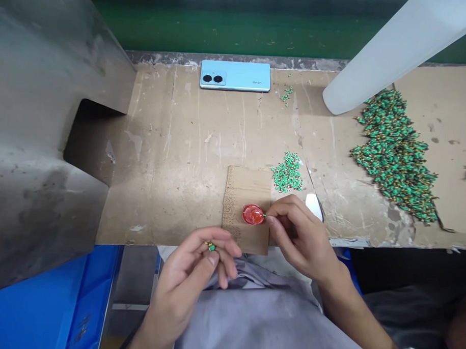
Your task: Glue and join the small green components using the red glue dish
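My left hand [194, 277] is half curled, palm up, its thumb and fingers around a small green-and-gold piece [211, 246]. Whether more than one such piece lies there I cannot tell. The thumb and forefinger of my right hand [302, 235] pinch a tiny green piece [264, 215] at the right rim of a small round cap or dish of glossy red paste [252, 214]. That red dish rests on a piece of cardboard [245, 187] by the table's front edge. Just beyond my right hand lies a small pile of green pieces with dark ends [287, 172].
A large heap of green-and-gold pieces [396, 158] covers the right side of the cardboard-topped table [178, 130]. A light blue phone [235, 75] lies at the back. A white tube [396, 46] slants in from the upper right. A metal housing [36, 125] stands left, above a blue bin [35, 314].
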The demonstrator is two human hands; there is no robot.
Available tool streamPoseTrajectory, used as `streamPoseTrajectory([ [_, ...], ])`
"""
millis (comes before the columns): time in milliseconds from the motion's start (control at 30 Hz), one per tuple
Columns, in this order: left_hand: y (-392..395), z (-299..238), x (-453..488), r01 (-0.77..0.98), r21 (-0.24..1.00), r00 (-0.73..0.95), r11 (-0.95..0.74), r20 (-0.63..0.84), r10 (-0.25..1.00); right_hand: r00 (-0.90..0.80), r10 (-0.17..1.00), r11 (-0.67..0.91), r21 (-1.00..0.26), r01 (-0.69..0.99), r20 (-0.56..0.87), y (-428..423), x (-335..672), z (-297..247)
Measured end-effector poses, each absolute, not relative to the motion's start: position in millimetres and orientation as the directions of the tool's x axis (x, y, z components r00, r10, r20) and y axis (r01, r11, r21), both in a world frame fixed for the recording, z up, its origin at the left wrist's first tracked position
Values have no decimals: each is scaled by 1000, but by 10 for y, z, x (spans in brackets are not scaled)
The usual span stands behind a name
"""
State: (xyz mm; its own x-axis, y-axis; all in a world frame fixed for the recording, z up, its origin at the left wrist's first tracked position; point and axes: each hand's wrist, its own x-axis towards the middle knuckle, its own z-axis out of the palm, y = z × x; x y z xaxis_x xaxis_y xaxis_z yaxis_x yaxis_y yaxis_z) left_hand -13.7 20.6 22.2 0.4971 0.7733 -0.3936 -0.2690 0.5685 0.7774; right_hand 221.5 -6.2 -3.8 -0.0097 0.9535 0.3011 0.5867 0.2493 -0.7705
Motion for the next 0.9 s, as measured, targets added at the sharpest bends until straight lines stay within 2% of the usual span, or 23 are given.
streamPoseTrajectory([
  [200,175,198,-169,-249,741,533,624,-433,727,-37,946,271,-726,632,321,-50,2208,-48],
  [333,162,179,-170,-206,793,479,574,-430,765,-36,939,277,-692,666,341,-56,2223,-24],
  [467,152,179,-179,-97,908,314,408,-361,878,8,922,284,-690,666,387,-156,2217,43],
  [533,146,187,-194,1,940,279,341,-328,903,-5,932,269,-684,678,362,-234,2185,77],
  [633,139,185,-222,248,947,304,204,-277,912,-134,941,308,-625,717,310,-326,2100,87],
  [733,135,152,-232,458,887,383,-54,-142,913,-241,927,364,-538,760,287,-358,2004,37],
  [800,131,120,-226,488,855,439,-175,-67,896,-263,926,366,-484,795,270,-356,1960,-6],
  [900,114,79,-213,487,840,477,-241,-24,879,-275,930,360,-446,820,246,-340,1934,-42],
])
